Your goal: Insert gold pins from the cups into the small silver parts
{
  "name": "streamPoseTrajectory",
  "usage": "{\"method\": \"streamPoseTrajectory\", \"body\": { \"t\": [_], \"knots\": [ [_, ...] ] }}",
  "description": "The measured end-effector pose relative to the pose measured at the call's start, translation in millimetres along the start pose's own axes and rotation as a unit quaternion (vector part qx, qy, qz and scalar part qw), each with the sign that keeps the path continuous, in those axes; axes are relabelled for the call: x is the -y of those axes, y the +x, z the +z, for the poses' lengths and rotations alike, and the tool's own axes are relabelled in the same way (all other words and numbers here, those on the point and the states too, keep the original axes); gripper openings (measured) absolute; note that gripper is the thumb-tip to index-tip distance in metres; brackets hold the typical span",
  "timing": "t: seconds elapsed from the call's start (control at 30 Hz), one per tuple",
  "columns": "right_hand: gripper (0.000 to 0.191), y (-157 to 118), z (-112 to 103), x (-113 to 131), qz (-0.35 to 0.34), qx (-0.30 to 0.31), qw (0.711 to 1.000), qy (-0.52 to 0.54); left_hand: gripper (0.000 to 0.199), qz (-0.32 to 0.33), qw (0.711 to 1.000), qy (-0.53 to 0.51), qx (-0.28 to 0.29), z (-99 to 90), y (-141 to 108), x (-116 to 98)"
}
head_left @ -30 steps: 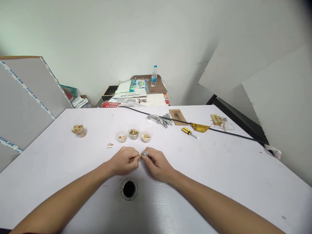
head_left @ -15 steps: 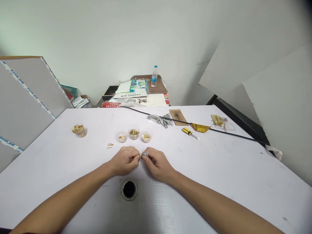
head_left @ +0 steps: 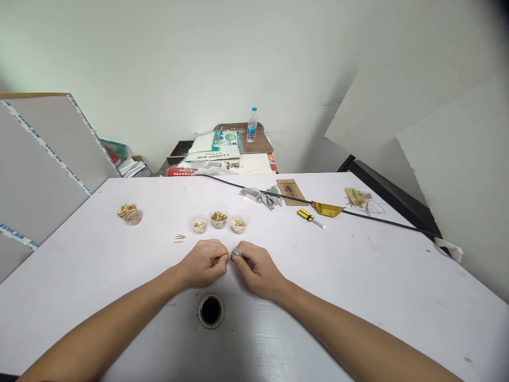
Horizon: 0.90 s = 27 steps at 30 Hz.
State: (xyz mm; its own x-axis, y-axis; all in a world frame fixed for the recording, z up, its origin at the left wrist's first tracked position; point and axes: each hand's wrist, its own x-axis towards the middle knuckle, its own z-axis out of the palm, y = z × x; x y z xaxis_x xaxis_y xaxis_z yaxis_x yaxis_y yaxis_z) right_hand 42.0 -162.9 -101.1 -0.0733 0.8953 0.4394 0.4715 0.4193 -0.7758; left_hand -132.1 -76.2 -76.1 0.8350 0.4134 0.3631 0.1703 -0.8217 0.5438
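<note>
My left hand [head_left: 205, 263] is closed in a pinch on a thin gold pin [head_left: 229, 255], most of it hidden by the fingers. Close beside it, my right hand [head_left: 258, 269] is closed round a small silvery metal piece [head_left: 237, 252], which meets the pin between the two hands. Behind the hands stand a left small cup [head_left: 200, 227], a middle cup [head_left: 218, 220] and a right cup [head_left: 239, 226], all with small gold parts. A few loose gold pins [head_left: 180, 237] lie left of them. Farther left is a tub of gold pins [head_left: 130, 213].
A round hole [head_left: 211, 311] is in the white table [head_left: 151, 254] below my hands. Toward the back right lie a yellow screwdriver [head_left: 311, 218], a brown card [head_left: 292, 192], metal pieces [head_left: 272, 197], a black cable [head_left: 222, 181], gold film [head_left: 327, 209] and a plastic bag [head_left: 360, 199].
</note>
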Motion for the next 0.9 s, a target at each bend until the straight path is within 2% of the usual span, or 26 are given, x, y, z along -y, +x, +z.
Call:
{"method": "streamPoseTrajectory", "body": {
  "t": [0.47,0.63,0.9],
  "knots": [
    [0.023,-0.6,0.8,-1.0,-0.023,-0.003,0.999,-0.039,0.023,0.014,0.999,0.031,0.002,0.5,0.8,0.8],
    [0.020,-0.4,1.1,-1.5,-0.046,0.010,0.995,-0.082,0.023,-0.006,0.999,0.026,0.028,-1.0,0.8,0.8],
    [0.021,0.8,0.5,-1.0,-0.053,0.019,0.995,-0.083,0.022,-0.019,0.998,0.017,0.049,-2.2,2.0,-0.3]
  ]
}}
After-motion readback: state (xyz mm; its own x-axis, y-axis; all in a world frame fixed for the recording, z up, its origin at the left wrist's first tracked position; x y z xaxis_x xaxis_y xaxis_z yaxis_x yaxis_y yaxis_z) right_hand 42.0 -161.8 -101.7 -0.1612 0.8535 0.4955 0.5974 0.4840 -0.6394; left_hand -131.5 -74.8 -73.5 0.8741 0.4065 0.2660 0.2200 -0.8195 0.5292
